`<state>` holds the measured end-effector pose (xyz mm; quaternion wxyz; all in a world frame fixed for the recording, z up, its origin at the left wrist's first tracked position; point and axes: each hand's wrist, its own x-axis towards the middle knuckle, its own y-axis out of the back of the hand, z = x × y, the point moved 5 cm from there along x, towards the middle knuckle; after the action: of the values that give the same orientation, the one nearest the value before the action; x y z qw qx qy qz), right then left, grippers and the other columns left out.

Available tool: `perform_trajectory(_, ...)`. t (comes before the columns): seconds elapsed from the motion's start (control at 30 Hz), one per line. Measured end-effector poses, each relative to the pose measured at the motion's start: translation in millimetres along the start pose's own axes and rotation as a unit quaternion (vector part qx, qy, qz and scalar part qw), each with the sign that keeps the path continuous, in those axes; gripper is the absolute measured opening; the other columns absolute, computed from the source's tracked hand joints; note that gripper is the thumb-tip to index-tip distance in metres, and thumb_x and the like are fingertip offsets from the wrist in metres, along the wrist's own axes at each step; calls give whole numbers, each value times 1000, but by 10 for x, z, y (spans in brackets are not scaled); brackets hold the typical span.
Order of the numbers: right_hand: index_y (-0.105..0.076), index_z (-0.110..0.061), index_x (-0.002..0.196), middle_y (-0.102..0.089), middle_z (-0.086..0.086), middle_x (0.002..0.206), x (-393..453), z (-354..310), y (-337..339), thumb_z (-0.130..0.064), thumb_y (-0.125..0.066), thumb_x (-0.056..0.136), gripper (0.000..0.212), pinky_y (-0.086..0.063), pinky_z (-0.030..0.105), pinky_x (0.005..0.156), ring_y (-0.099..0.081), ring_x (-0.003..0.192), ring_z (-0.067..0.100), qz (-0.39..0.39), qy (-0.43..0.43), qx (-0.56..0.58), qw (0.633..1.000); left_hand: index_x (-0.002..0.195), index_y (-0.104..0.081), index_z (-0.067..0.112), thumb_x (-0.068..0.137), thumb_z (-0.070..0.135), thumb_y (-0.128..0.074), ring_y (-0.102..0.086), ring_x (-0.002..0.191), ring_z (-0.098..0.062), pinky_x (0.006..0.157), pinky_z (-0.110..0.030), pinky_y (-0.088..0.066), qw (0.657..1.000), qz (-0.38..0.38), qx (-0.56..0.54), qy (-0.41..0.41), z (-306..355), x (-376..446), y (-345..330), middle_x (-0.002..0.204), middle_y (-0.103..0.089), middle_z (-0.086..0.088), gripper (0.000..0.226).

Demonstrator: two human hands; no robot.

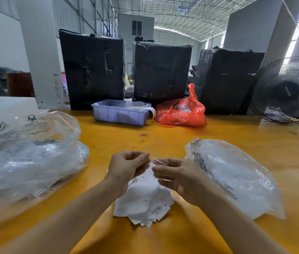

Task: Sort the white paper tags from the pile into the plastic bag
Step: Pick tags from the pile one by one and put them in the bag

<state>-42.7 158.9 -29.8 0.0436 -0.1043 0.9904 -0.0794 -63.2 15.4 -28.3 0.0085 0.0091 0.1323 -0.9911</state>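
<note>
Both hands up over the pile — pinching one small clear bag between them.

My left hand (129, 166) and right hand (177, 177) each pinch an edge of the bag (160, 162), fingers curled. The tags (143, 200) lie heaped on the desk (163, 140) just beneath — a filled clear sack (236, 176) to my right, a bigger one (29, 154) to my left.

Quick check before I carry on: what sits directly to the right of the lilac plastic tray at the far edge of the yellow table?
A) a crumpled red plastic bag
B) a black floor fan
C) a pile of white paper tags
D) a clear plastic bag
A: the crumpled red plastic bag lies right beside the lilac plastic tray on the yellow table; the fan stands farther right.
</note>
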Motion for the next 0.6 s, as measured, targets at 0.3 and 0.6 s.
perform_trajectory(0.3,-68,-7,85,-70,6,73,39,-54,173,-8,-66,85,3,-50,23,61,-65,66,15,120,74,-40,989,104,-55,11,72,-5,-76,-69,68,-12,59,-21,-52,985,-114,129,-17,24,-38,-78,80,-74,-7,41)
perform_trajectory(0.6,-67,-1,82,-66,7,68,-41,-194,17,-23,-61,89,24,-52,24,60,-62,61,14,104,170,-177,964,85,-71,7,67,10,-82,-61,59,-3,57,-14,-48,968,-113,208,-79,133,1,-38,63,-68,2,21)
